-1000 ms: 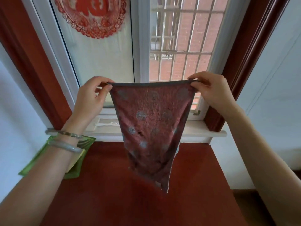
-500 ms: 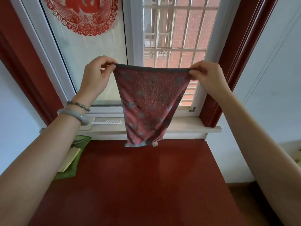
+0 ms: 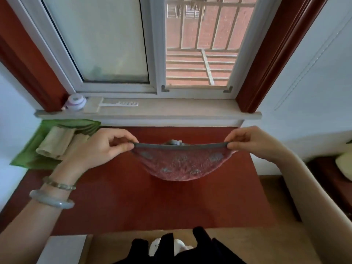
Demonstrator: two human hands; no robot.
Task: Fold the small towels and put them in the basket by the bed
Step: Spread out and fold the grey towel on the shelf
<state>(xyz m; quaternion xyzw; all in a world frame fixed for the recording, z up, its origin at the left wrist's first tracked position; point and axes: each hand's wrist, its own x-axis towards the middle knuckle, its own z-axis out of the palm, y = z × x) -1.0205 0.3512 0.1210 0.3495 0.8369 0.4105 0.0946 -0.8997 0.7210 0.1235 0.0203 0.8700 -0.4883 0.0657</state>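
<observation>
From the head camera I see the window [image 3: 144, 44] filling the top of the view, its left pane frosted and its right pane showing bars and brick beyond. Below it runs the pale sill [image 3: 171, 113], and under that spreads the red-brown surface [image 3: 133, 202], which takes up the middle of the frame.

The red towel [image 3: 182, 164] hangs just above that surface, near its far edge. It has a grey band along the top and grey round patches across the cloth, and it sags in a shallow curve between the two grips. I cannot tell whether its lowest part touches the surface. My left hand [image 3: 99, 149] pinches the towel's left top corner between thumb and fingers, and my right hand [image 3: 253, 143] pinches the right top corner the same way, so the grey band is pulled nearly straight.

At the far left of the surface lies a green cloth [image 3: 30, 155] with beige folded towels [image 3: 57, 141] resting on it. On my left wrist sit a pale bangle [image 3: 51, 201] and a beaded bracelet [image 3: 61, 184]. On the sill lie a white comb [image 3: 120, 103] and, at its left end, a small lilac round container [image 3: 75, 102].
</observation>
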